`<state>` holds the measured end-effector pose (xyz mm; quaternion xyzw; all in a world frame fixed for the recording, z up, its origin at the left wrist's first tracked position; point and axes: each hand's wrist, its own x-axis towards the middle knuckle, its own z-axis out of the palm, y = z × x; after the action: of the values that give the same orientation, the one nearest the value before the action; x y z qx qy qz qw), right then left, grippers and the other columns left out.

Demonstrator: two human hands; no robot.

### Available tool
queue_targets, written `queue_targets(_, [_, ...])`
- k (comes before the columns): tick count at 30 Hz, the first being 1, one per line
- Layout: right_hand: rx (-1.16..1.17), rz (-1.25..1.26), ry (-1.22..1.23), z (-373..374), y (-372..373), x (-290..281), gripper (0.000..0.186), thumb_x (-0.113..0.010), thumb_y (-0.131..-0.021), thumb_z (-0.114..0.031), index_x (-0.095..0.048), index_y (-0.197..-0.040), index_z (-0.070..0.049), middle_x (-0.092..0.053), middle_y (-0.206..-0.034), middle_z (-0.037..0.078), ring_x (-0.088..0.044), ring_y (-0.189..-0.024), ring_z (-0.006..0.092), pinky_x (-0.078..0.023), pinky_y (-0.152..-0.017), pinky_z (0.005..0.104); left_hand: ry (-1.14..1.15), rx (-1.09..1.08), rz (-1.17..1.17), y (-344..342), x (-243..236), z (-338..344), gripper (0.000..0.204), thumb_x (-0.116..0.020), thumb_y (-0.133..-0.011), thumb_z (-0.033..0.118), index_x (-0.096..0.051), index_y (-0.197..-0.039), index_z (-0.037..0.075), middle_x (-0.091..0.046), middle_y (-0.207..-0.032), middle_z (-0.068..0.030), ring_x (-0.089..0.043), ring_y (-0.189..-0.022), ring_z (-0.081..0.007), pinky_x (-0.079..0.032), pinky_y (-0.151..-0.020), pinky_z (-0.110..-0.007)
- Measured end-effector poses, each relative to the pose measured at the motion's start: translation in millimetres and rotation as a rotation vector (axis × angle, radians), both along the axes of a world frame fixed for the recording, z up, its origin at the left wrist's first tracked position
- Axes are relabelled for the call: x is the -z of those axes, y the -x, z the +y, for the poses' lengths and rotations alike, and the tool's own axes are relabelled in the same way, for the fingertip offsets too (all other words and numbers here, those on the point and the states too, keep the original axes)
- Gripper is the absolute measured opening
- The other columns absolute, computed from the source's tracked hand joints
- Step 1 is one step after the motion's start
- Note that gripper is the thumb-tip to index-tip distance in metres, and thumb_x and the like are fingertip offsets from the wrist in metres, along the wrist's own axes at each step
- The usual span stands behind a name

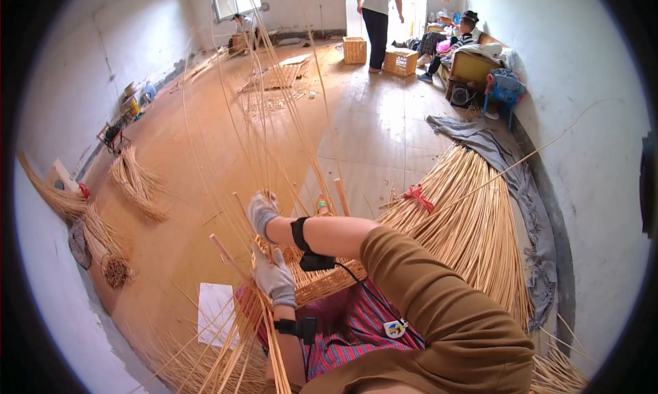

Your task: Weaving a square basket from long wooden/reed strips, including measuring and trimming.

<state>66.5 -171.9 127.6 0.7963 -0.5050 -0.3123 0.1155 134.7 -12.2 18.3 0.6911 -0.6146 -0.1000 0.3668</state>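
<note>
both gloved hands are working a half-woven wicker basket (322,281) resting on the lap. left hand (274,276) is closing on the basket's rim and the upright canes there. right hand (262,212), reaching across, is gripping thin willow rods (288,126) rising from the weave. big rod bundle (473,222) is lying just right of the basket; white paper (216,312) is lying on the floor at left.
</note>
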Motion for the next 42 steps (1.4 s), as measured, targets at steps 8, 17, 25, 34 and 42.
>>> queue_targets(8, [-0.070, -1.292, 0.461, 151, 47, -31, 0.072, -0.065, -0.092, -0.023, -0.039, -0.159, -0.020, -0.068, -0.131, 0.016, -0.072, -0.084, 0.0286, -0.056, -0.070, 0.0415, -0.047, 0.230, -0.513, -15, 29, -14, 0.065, -0.065, -0.098, 0.041, -0.047, -0.148, 0.003, -0.059, -0.141, -0.0229, -0.057, -0.128, -0.0405, -0.043, -0.111, -0.047])
queue_targets(17, [0.244, -0.925, 1.362, 226, 248, -124, 0.099, -0.059, -0.079, 0.002, -0.018, -0.168, -0.014, -0.034, -0.162, 0.031, -0.068, -0.068, 0.0342, -0.055, -0.052, 0.0396, -0.205, 0.329, 0.014, -26, 7, 100, 0.102, -0.079, -0.086, 0.027, -0.018, -0.164, 0.002, -0.033, -0.163, -0.0258, -0.032, -0.151, -0.0433, -0.030, -0.124, -0.044])
queue_targets(25, [-0.022, -0.784, 1.521, 173, 246, -152, 0.062, -0.063, -0.086, -0.009, -0.045, -0.146, -0.009, -0.053, -0.124, 0.022, -0.069, -0.085, 0.0356, -0.057, -0.066, 0.0445, -0.207, 0.277, -0.336, -63, 64, 69, 0.057, -0.053, -0.108, 0.043, -0.054, -0.142, -0.003, -0.061, -0.133, -0.0268, -0.065, -0.117, -0.0374, -0.051, -0.102, -0.044])
queue_targets(34, [0.331, -1.048, -0.037, 283, 97, 90, 0.030, -0.055, -0.101, -0.040, -0.063, -0.101, -0.011, -0.071, -0.086, 0.016, -0.072, -0.081, 0.0393, -0.056, -0.070, 0.0540, -0.645, 0.223, 0.476, -57, 48, 59, 0.051, -0.047, -0.109, 0.050, -0.058, -0.120, 0.001, -0.064, -0.097, -0.0148, -0.062, -0.044, -0.0254, -0.045, -0.032, -0.033])
queue_targets(42, [0.441, -1.086, -0.055, 296, 123, 102, 0.039, -0.055, -0.101, -0.051, -0.068, -0.102, -0.014, -0.073, -0.086, 0.017, -0.072, -0.085, 0.0397, -0.057, -0.072, 0.0516, -0.773, 0.379, 0.629, -73, 56, 59, 0.047, -0.049, -0.108, 0.050, -0.062, -0.115, 0.005, -0.071, -0.081, -0.0115, -0.060, -0.040, -0.0184, -0.042, -0.029, -0.029])
